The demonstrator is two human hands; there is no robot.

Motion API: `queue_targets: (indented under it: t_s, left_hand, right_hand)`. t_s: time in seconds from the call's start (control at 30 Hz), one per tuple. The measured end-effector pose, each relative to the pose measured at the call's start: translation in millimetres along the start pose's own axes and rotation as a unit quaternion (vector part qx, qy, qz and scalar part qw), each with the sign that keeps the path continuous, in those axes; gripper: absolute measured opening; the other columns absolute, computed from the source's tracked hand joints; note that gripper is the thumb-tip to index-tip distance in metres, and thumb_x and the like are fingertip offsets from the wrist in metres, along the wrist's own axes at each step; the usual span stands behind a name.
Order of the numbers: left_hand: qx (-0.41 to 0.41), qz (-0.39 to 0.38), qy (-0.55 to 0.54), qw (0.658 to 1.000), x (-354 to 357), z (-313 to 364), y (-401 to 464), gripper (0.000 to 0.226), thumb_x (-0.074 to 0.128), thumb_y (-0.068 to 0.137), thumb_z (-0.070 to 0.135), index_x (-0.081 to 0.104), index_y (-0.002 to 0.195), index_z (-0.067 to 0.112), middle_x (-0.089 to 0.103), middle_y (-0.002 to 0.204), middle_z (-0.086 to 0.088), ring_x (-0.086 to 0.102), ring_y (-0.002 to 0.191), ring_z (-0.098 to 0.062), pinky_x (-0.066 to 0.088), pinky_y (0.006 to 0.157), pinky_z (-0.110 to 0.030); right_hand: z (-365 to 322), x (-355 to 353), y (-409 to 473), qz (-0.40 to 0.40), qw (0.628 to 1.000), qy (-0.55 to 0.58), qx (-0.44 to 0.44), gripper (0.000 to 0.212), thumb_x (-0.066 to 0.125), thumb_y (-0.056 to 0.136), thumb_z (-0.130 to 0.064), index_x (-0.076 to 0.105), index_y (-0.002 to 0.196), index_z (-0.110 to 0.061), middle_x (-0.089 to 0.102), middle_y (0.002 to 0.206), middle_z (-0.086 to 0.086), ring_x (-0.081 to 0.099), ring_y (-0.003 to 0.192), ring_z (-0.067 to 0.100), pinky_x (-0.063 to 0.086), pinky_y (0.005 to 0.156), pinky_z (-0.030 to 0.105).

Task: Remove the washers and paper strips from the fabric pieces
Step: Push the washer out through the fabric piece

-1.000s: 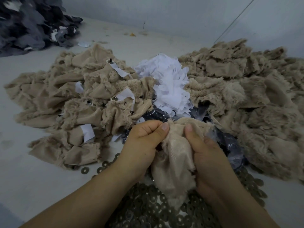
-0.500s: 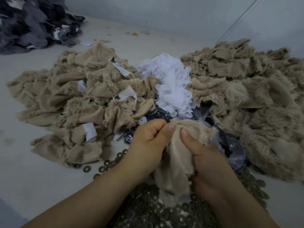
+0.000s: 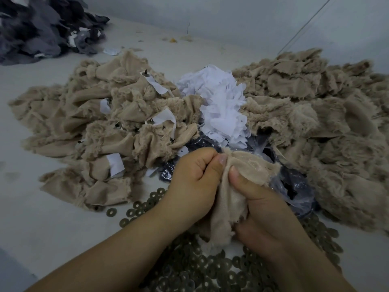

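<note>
The left hand (image 3: 194,182) and right hand (image 3: 259,205) cover the middle of the fabric piece (image 3: 248,165); whether a washer or strip sits inside cannot be told. The forearms hide part of the washers (image 3: 210,268), and the bottom edge cuts this heap. Behind the right hand, the bag (image 3: 294,186) hides dark contents. Far left of the hands, the grey pile (image 3: 37,28) is cut by the edge.

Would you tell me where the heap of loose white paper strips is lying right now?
In the head view, the white paper strips are heaped at the centre, between the two beige fabric piles, just beyond the hands.
</note>
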State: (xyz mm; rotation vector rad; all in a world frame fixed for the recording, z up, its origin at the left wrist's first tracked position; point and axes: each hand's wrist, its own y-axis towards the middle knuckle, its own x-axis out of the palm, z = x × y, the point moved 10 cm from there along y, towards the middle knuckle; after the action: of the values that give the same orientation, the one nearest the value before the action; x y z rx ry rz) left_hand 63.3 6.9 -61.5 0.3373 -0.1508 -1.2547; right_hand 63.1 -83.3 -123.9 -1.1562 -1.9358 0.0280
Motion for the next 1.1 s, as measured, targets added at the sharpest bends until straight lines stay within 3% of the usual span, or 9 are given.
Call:
queue_targets:
  t_s: [0.1, 0.27, 0.47, 0.53, 0.63, 0.77, 0.87, 1.0, 1.1]
  left_hand:
    - [0.015, -0.004, 0.013, 1.0, 1.6, 3.4, 1.8, 0.04, 0.05, 0.094, 0.019, 0.041, 0.056, 0.029, 0.04, 0.052, 0.015, 0.035, 0.05, -0.001, 0.032, 0.051, -0.018]
    - [0.026, 0.002, 0.043, 0.999, -0.2, 0.1, -2.6, 0.037, 0.049, 0.094, 0.021, 0.043, 0.059, 0.014, 0.041, 0.054, 0.011, 0.037, 0.052, -0.002, 0.033, 0.051, -0.019]
    - [0.042, 0.001, 0.048, 0.998, -2.0, 3.0, -4.8, 0.037, 0.049, 0.096, 0.019, 0.045, 0.059, 0.013, 0.041, 0.055, 0.011, 0.037, 0.053, -0.003, 0.034, 0.051, -0.019]
    - [0.051, 0.008, 0.049, 0.997, -2.9, 3.9, -6.7, 0.037, 0.049, 0.096, 0.018, 0.046, 0.06, 0.008, 0.043, 0.056, 0.008, 0.039, 0.054, -0.004, 0.035, 0.051, -0.02]
    - [0.029, 0.02, 0.04, 0.999, -4.5, -1.9, -5.3, 0.037, 0.049, 0.095, 0.021, 0.044, 0.058, 0.018, 0.042, 0.056, 0.011, 0.038, 0.053, -0.004, 0.035, 0.051, -0.022]
    - [0.007, 0.023, 0.043, 0.999, -4.3, -7.2, -1.0, 0.037, 0.048, 0.093, 0.025, 0.042, 0.059, 0.012, 0.042, 0.057, 0.006, 0.039, 0.055, -0.008, 0.036, 0.052, -0.032]
    - [0.013, 0.018, 0.047, 0.999, -4.3, -5.8, 2.3, 0.037, 0.05, 0.093, 0.025, 0.04, 0.058, 0.018, 0.039, 0.054, 0.013, 0.035, 0.053, -0.003, 0.033, 0.051, -0.022]
    - [-0.003, 0.026, 0.041, 0.999, -7.4, -5.9, 8.7, 0.044, 0.052, 0.099, 0.019, 0.039, 0.058, 0.013, 0.037, 0.053, 0.01, 0.034, 0.051, -0.004, 0.031, 0.049, -0.021]
    - [-0.002, 0.029, 0.028, 0.999, -10.3, -4.1, 10.5, 0.044, 0.05, 0.101, 0.024, 0.045, 0.064, 0.0, 0.043, 0.056, -0.009, 0.04, 0.054, -0.011, 0.037, 0.049, -0.032]
  right_hand:
    - [3.1, 2.0, -1.6, -0.011, 0.999, 0.028, 0.018, 0.04, 0.06, 0.085, -0.027, 0.074, 0.113, -0.001, 0.071, 0.118, 0.023, 0.072, 0.104, 0.032, 0.062, 0.081, 0.041]
    - [6.7, 0.4, -1.0, -0.007, 0.999, 0.042, 0.026, 0.037, 0.058, 0.09, -0.027, 0.075, 0.112, -0.003, 0.072, 0.117, 0.021, 0.072, 0.105, 0.03, 0.059, 0.088, 0.044]
    - [7.5, 1.2, -1.0, -0.011, 0.999, 0.034, 0.015, 0.037, 0.058, 0.087, -0.028, 0.076, 0.109, -0.006, 0.072, 0.119, 0.018, 0.072, 0.107, 0.026, 0.061, 0.086, 0.038]
    - [3.2, 1.0, -0.6, -0.009, 1.0, 0.025, -0.009, 0.039, 0.056, 0.088, -0.026, 0.074, 0.115, -0.004, 0.071, 0.12, 0.019, 0.071, 0.109, 0.026, 0.061, 0.086, 0.037]
    - [-1.0, -3.4, 1.0, 0.011, 0.999, 0.008, -0.04, 0.041, 0.052, 0.094, -0.022, 0.062, 0.13, -0.004, 0.068, 0.125, 0.021, 0.067, 0.115, 0.031, 0.053, 0.098, 0.045]
    - [-4.2, -5.1, 2.3, 0.019, 0.998, 0.008, -0.054, 0.044, 0.055, 0.091, -0.023, 0.062, 0.13, -0.005, 0.069, 0.123, 0.02, 0.068, 0.113, 0.032, 0.054, 0.097, 0.048]
    - [-5.5, -5.8, 3.3, 0.012, 0.999, -0.005, -0.047, 0.045, 0.053, 0.093, -0.024, 0.061, 0.133, -0.006, 0.068, 0.125, 0.02, 0.066, 0.116, 0.033, 0.047, 0.104, 0.05]
    - [-11.9, -5.2, 5.1, -0.002, 0.997, -0.015, -0.076, 0.056, 0.063, 0.081, -0.03, 0.061, 0.131, -0.006, 0.069, 0.124, 0.019, 0.068, 0.114, 0.032, 0.052, 0.1, 0.049]
    - [-16.2, -4.1, 5.7, -0.005, 0.989, -0.082, -0.122, 0.049, 0.079, 0.073, -0.03, 0.072, 0.119, -0.013, 0.072, 0.121, 0.012, 0.07, 0.111, 0.028, 0.058, 0.091, 0.042]
